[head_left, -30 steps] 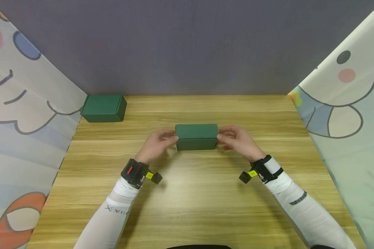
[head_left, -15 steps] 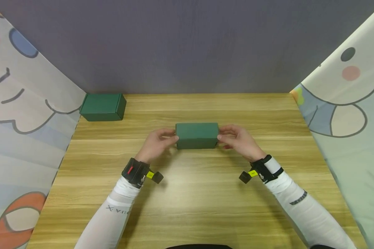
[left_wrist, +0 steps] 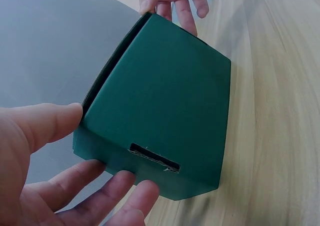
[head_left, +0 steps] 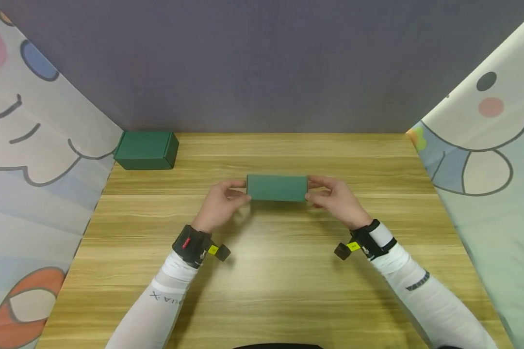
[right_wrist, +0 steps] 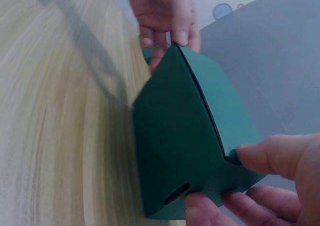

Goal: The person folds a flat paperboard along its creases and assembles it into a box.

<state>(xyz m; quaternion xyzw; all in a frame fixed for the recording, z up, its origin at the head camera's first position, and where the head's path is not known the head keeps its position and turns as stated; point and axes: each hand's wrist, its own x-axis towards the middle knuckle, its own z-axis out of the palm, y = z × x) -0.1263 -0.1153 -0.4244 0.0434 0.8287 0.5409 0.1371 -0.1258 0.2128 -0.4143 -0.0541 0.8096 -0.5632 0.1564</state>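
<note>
A small green cardboard box (head_left: pixel 277 188) is held at its two short ends between both hands. In the head view its lid faces up and the front side no longer shows. My left hand (head_left: pixel 220 203) grips the left end, thumb (left_wrist: pixel 52 123) at the lid's front corner and fingers along the end face below a torn slot (left_wrist: pixel 154 158). My right hand (head_left: pixel 338 199) grips the right end likewise, thumb (right_wrist: pixel 272 153) at the lid corner, fingers at the end near another slot (right_wrist: pixel 177 193). A dark gap runs along the lid's edge in the left wrist view.
A second green box (head_left: pixel 144 150), closed, stands at the back left corner of the wooden table (head_left: pixel 270 281). A grey panel (head_left: pixel 262 63) rises behind the table, and printed cloth walls (head_left: pixel 476 160) stand on both sides.
The box has tipped between the hands: its front side, visible before, is out of sight in the head view, and a shadow shows below its near edge. Both hands keep their grip.
</note>
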